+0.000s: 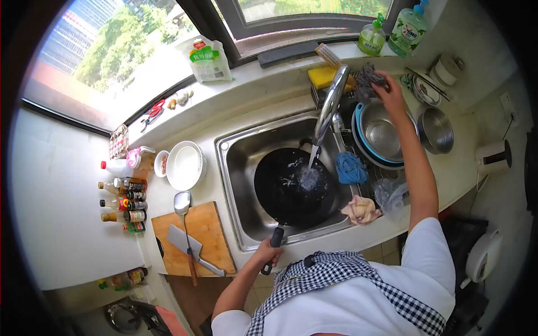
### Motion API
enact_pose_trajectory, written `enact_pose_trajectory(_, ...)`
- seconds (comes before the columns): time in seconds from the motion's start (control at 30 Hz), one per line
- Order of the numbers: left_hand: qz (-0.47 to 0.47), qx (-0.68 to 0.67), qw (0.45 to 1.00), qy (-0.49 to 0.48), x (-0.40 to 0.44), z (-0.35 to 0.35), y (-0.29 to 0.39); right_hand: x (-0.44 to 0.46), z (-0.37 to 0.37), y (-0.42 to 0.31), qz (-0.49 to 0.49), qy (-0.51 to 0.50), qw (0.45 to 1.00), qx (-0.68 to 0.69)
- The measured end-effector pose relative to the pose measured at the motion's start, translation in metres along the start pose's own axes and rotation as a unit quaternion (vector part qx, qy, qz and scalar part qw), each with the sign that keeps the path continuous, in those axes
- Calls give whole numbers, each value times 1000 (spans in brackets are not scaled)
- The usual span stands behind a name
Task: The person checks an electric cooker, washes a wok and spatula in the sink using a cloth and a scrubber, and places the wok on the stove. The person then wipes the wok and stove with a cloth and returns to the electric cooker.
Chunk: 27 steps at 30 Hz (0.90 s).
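Observation:
A black wok [280, 196] lies in the steel sink [235, 168], its handle sticking out over the front rim. My left hand [265, 253] is closed around that handle. Water runs from the tap [330, 103] into the wok and splashes on the water inside. At the back right, my right hand [388, 89] grips a dark grey crumpled cloth [368, 80], above the drying rack and beside a yellow sponge [322, 77]. Below my right forearm are a steel strainer bowl [381, 131] and a blue-rimmed basin [357, 124].
On the left, a wooden board [210, 224] holds a cleaver [185, 242] and a spatula [182, 204]. A white bowl [185, 165] stands behind it. A blue cloth [351, 168] and a pinkish cloth [361, 210] lie right of the sink. Soap bottles [371, 39] stand on the sill.

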<state>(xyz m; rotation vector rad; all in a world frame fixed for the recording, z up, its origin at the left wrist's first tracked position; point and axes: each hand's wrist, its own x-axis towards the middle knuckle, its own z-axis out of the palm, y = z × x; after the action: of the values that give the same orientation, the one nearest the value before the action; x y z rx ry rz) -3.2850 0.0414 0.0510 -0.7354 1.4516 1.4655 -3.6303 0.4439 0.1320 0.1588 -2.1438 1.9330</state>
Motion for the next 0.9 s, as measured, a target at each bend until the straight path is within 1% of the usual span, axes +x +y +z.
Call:
enact_pose_trajectory(0.03, -1, -1, 1000, 0, 0, 0, -1, 24, -5, 29, -100, -10, 985, -137)
enact_pose_trajectory(0.07, -1, -1, 1000, 0, 0, -1, -1, 31, 0, 36, -118, 1, 966, -231)
enact_pose_trajectory(0.13, -2, -1, 1000, 0, 1, -1, 0, 42, 11, 44, -149, 20, 899, -412)
enact_pose_trajectory(0.23, -8, 3, 1000, -1, 1, -2, -1, 36, 14, 71, -23, -106, 869, -483)
enact_pose_trajectory(0.27, -11, 1, 1000, 0, 1, -1, 0, 37, 10, 73, -78, -101, 878, -462)
enact_pose_trajectory(0.3, -13, 0, 1000, 1, 0, -1, 0, 30, 7, 75, -92, -72, 881, -459)
enact_pose_trajectory(0.37, -8, -7, 1000, -6, 2, -1, 3, 2, 15, 24, -125, -11, 883, -452)
enact_pose_trajectory(0.4, -8, -7, 1000, -6, 2, -1, 4, -12, 12, 25, -201, -4, 867, -456)
enact_pose_trajectory(0.47, -11, -7, 1000, -8, 3, -3, -1, -52, 13, 29, -73, -119, 904, -404)
enact_pose_trajectory(0.53, -17, -7, 1000, -12, 4, -6, -3, -93, 28, 21, -26, -211, 901, -379)
enact_pose_trajectory(0.63, -28, -21, 999, -26, 7, -6, -1, -129, 48, 32, 21, -168, 936, -309)
enact_pose_trajectory(0.67, -32, -24, 999, -30, 6, -7, -2, -135, 55, 26, 4, -124, 934, -336)
enact_pose_trajectory(0.77, -40, -63, 996, -51, 6, -10, -3, -172, 63, 45, -75, -111, 880, -455)
enact_pose_trajectory(0.8, -44, -65, 995, -55, 6, -11, -2, -186, 66, 45, 14, -235, 816, -527)
enact_pose_trajectory(0.83, -49, -68, 995, -60, 5, -11, -1, -198, 66, 42, -43, -245, 777, -579)
enact_pose_trajectory(0.9, -52, -71, 994, -63, 4, -12, 1, -211, 67, 38, -161, -261, 680, -666)
